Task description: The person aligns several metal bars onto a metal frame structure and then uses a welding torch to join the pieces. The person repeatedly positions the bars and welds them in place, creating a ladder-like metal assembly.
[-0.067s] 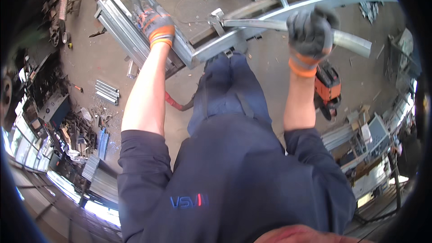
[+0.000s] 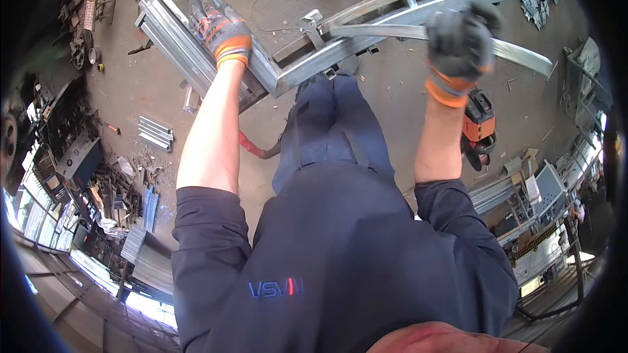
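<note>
Silvery bar: I see the right hand clenched around it, across the metal frame; left hand lies on that frame's left side, closure I can't tell.

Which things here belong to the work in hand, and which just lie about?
In use: metal bar in the right hand; metal frame under the left hand.
Apparently lying about: orange machine; short metal strips; shiny scraps.
</note>
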Tool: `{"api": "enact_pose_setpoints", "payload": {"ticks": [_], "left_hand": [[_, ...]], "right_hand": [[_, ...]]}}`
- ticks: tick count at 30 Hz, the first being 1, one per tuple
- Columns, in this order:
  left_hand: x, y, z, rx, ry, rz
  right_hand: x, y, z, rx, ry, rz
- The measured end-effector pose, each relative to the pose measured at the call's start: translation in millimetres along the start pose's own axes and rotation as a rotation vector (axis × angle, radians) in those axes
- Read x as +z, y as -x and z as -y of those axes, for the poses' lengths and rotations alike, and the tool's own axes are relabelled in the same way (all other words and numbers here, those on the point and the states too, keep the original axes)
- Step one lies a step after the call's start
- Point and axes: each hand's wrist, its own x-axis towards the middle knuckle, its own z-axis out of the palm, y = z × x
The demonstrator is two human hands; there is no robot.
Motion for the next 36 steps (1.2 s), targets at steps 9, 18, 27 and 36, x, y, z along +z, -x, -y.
{"api": "enact_pose_setpoints", "payload": {"ticks": [9,18,27,36], "left_hand": [[-10,1,-9,-0.08,0.232,-0.142],[10,-2,8,-0.171,0.399,0.121],[-7,2,-8,-0.165,0.363,0.111],[-6,2,-5,-0.166,0.296,0.397]], "right_hand": [[42,-26,-19,-0.021,0.417,0.091],[105,-115,-61,0.482,0.243,0.154],[121,-140,-161,0.841,0.35,0.263],[84,-100,-215,0.53,1.708,0.664]]}}
